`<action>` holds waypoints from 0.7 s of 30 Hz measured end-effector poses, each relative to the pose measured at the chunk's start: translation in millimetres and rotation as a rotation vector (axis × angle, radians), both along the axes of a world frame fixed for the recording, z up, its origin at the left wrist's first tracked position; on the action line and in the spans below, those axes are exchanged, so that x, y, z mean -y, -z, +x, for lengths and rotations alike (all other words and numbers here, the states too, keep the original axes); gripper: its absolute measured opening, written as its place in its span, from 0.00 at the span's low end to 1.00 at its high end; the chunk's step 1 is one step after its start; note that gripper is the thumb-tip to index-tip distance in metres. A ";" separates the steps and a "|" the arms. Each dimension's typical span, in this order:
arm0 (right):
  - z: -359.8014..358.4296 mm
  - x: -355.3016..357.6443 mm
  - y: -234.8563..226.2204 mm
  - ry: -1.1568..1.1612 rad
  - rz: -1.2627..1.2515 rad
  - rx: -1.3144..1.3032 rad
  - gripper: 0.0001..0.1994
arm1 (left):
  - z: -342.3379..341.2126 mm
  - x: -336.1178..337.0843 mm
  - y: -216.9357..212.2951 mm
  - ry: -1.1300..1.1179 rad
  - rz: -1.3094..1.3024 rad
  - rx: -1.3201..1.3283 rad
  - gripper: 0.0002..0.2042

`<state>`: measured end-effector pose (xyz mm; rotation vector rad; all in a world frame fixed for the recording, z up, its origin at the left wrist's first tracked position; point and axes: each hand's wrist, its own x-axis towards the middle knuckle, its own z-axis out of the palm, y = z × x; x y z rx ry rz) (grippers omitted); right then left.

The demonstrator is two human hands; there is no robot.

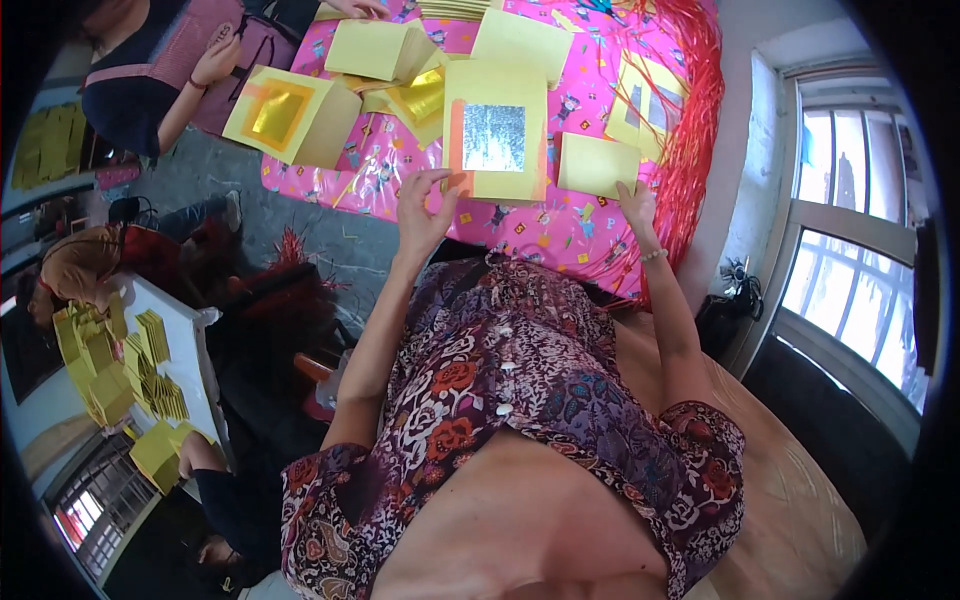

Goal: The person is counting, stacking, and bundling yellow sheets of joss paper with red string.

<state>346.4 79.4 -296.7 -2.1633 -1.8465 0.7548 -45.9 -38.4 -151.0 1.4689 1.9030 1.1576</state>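
Floral blouse (pixel 505 360), yellow paper (pixel 598 163), right grip (pixel 638 208) (at paper's corner)

The middle yellow paper (pixel 495 130) bears a silver square (pixel 494 138) with orange side strips (pixel 456 150), the tablecloth (pixel 525 230) is bright pink with small multicoloured figures, the strands (pixel 692 150) are red, and the dark purple blouse (pixel 500 370) has a floral pattern of red, white and blue.

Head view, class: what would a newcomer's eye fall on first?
First, the shiny silver square at upper centre, on a yellow sheet near the left hand. Then the bright pink printed cover beneath, and the glossy red strands along its right side.
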 end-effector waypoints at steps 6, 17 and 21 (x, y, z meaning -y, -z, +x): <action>-27.7 -13.8 -63.0 -0.204 0.397 0.168 0.20 | -9.6 3.5 3.2 0.152 0.027 -0.170 0.19; -170.5 8.5 -186.6 -1.017 0.371 -0.087 0.24 | -21.2 -11.0 5.3 0.426 0.024 -0.252 0.24; -175.0 9.0 -171.0 -1.089 0.313 0.070 0.26 | -21.1 -16.7 1.8 0.478 0.006 -0.237 0.22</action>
